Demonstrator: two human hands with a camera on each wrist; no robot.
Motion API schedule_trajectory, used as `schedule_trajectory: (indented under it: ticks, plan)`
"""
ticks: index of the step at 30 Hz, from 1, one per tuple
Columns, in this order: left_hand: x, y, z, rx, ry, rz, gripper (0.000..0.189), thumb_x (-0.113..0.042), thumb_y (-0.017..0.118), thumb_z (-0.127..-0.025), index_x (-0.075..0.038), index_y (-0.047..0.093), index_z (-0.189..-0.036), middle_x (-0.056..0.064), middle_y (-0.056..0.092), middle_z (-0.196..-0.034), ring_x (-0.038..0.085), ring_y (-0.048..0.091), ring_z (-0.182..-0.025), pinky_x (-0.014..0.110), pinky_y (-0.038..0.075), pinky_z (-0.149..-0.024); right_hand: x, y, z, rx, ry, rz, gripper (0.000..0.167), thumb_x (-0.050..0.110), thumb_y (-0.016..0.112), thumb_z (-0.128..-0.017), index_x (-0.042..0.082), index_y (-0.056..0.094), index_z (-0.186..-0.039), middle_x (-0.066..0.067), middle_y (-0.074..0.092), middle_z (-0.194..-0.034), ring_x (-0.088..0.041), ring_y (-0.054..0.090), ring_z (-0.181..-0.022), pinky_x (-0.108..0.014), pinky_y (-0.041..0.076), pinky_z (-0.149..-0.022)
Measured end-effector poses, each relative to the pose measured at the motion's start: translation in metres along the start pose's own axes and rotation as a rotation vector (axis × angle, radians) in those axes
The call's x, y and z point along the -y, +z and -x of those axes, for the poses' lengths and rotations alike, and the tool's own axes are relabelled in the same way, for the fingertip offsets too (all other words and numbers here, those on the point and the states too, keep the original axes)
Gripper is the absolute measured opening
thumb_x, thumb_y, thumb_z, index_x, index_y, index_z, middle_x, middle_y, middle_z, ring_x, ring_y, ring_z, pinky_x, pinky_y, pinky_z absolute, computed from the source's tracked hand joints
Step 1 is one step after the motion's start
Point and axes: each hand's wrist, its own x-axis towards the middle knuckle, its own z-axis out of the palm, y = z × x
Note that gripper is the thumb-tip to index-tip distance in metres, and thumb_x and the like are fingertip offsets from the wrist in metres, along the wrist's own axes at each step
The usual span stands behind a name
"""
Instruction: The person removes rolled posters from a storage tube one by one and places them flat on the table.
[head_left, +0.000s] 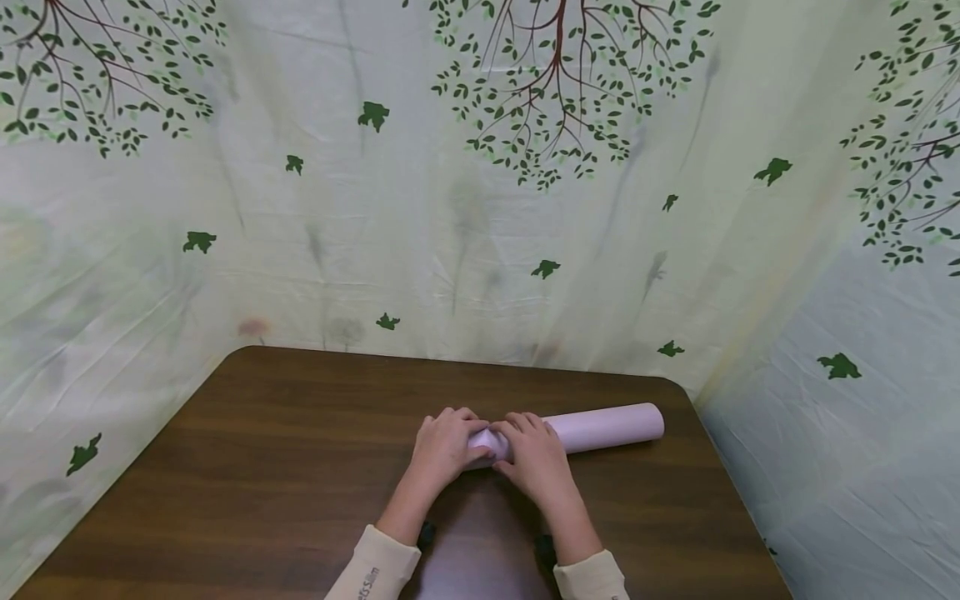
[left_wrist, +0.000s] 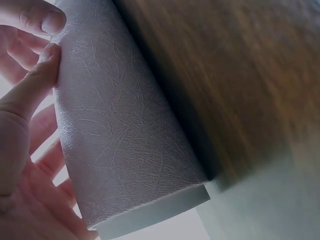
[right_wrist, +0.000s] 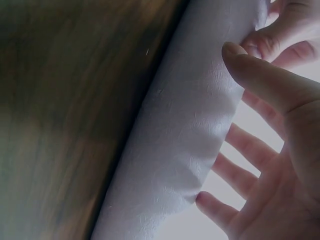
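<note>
A pale lilac roll (head_left: 611, 427) of textured sheet, like wallpaper, lies crosswise on the table, its right end reaching toward the far right corner. My left hand (head_left: 441, 446) grips it near its left end, thumb on the near side and fingers over the top. Close beside it, my right hand (head_left: 536, 458) holds the roll the same way, the two thumbs near each other. In the left wrist view, a grey-green inner layer (left_wrist: 155, 212) sticks out at the roll's end. Fine creases cover the roll's surface (right_wrist: 175, 115) in the right wrist view, with dents near the fingertips.
The brown wooden table (head_left: 285, 467) has rounded far corners. Behind it hangs a pale cloth (head_left: 465, 233) printed with branches and green leaves, which also runs down both sides. Dark bands (head_left: 545, 550) sit at both wrists, by the cream sleeves.
</note>
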Motion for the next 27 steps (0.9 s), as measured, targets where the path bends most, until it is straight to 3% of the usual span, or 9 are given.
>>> schedule_trajectory:
  ticks: [8, 27]
  plan:
    - [-0.0024, 0.0013, 0.0008, -0.029, 0.016, 0.0, 0.041, -0.048, 0.086, -0.085, -0.022, 0.083, -0.117, -0.002, 0.077, -0.115, 0.025, 0.067, -0.105, 0.041, 0.049, -0.079, 0.0037, 0.0014, 0.0002, 0.001, 0.03, 0.019, 0.05, 0.031, 0.091, -0.085, 0.025, 0.072, -0.13, -0.006, 0.07, -0.136, -0.033, 0.06, -0.132, -0.063, 0.047, -0.112]
    - [-0.0022, 0.0006, 0.002, -0.027, 0.011, 0.015, 0.043, -0.048, 0.084, -0.086, -0.022, 0.081, -0.12, -0.002, 0.077, -0.116, 0.025, 0.067, -0.106, 0.04, 0.048, -0.079, 0.0045, 0.0029, -0.0008, -0.017, 0.054, -0.004, 0.044, 0.029, 0.089, -0.087, 0.025, 0.073, -0.127, -0.006, 0.072, -0.133, -0.033, 0.062, -0.129, -0.061, 0.048, -0.112]
